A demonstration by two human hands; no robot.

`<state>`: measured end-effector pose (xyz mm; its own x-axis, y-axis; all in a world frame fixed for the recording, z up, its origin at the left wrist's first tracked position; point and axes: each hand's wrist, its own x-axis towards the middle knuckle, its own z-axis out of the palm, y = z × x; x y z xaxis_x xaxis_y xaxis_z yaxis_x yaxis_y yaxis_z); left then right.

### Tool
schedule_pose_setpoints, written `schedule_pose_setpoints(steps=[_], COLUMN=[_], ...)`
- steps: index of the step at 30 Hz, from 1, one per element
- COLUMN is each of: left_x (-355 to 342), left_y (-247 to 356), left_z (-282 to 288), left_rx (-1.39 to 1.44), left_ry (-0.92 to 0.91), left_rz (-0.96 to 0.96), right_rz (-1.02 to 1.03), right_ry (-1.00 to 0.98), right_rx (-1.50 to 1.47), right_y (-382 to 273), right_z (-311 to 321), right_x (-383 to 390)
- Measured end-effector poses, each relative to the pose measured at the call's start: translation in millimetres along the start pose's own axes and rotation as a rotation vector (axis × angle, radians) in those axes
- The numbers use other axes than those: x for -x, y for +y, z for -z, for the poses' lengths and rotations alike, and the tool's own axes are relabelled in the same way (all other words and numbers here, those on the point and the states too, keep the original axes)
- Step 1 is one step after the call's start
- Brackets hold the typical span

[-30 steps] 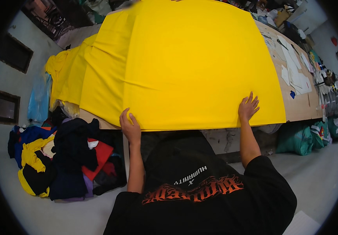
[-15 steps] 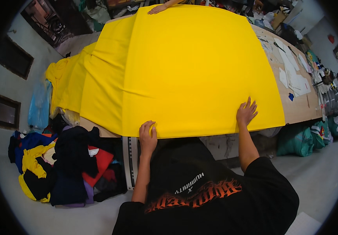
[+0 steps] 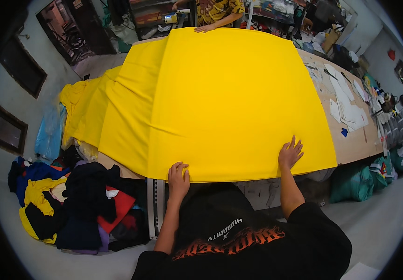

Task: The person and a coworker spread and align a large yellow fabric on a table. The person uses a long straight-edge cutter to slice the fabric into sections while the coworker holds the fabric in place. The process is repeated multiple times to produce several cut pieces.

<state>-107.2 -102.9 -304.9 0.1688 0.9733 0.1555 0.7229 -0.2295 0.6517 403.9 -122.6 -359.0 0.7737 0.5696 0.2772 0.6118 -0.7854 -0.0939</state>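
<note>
A large sheet of bright yellow cloth (image 3: 239, 102) lies spread over a wooden table (image 3: 362, 140), smooth on the right and wrinkled toward the left. At its near edge, left of centre, my left hand (image 3: 179, 181) rests on the cloth, fingers slightly bent and thumb apart. Farther right, my right hand (image 3: 290, 155) lies flat on the cloth just in from that edge, its fingers spread. Across the table a co-worker's hand (image 3: 205, 29) presses on the far edge of the cloth. The co-worker's other hand is near a white and yellow object (image 3: 171, 18) I cannot make out.
White pattern pieces (image 3: 348, 109) and scissors (image 3: 329, 73) lie on the table's right side. A heap of mixed clothes (image 3: 80, 205) sits on the floor at left, beside a metal rail (image 3: 155, 205). Green sacks (image 3: 353, 182) stand below the table at right.
The head view has tilted up, so the scene sits lower and more of the co-worker shows. Their hand has slid a little right along the far edge. My hands stay on the cloth.
</note>
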Motion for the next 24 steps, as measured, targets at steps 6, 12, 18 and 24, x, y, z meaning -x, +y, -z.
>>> schedule_pose_setpoints(steps=[6, 12, 18, 24], left_x=[2.7, 8.9, -2.3, -23.7], left_y=[7.3, 3.8, 30.5, 33.0], left_z=[0.1, 8.9, 37.7, 61.2], left_rx=[0.000, 0.044, 0.196, 0.413], left_ry=[0.028, -0.068, 0.000, 0.229], left_rz=[-0.020, 0.020, 0.127, 0.239], right_rz=[0.009, 0.031, 0.049, 0.055], right_ry=[0.018, 0.031, 0.071, 0.067], right_rx=[0.023, 0.033, 0.043, 0.037], right_y=[2.5, -1.1, 5.6, 4.4], right_z=[-4.3, -3.5, -12.1, -12.3], right_x=[-2.4, 1.3, -1.1, -1.8])
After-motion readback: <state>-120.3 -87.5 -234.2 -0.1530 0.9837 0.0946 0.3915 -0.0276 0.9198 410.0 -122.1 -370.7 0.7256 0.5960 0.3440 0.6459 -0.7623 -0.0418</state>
